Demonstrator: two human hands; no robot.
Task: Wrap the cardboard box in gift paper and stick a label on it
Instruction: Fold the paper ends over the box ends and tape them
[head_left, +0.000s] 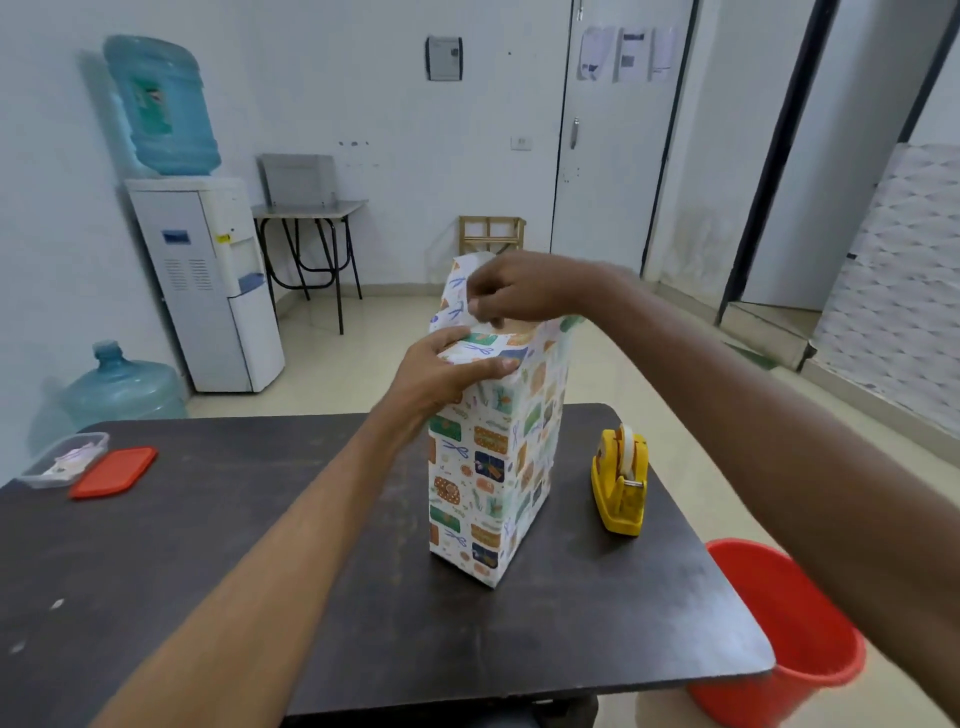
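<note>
The cardboard box (519, 326) stands tall mid-table (208, 545), wrapped in gift paper (483, 467), top edge open. The left hand (447, 371) presses the near flap with flat fingers. The right hand (519, 291) pinches the far flap. A yellow tape dispenser (621, 478) sits apart, right.

White walls (363, 78), beige floor (363, 364)

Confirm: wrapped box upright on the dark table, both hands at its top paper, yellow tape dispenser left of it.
No: the head view shows the yellow tape dispenser right of the wrapped box, not left. Rest holds: upright on the dark table, left hand and right hand at its top.
</note>
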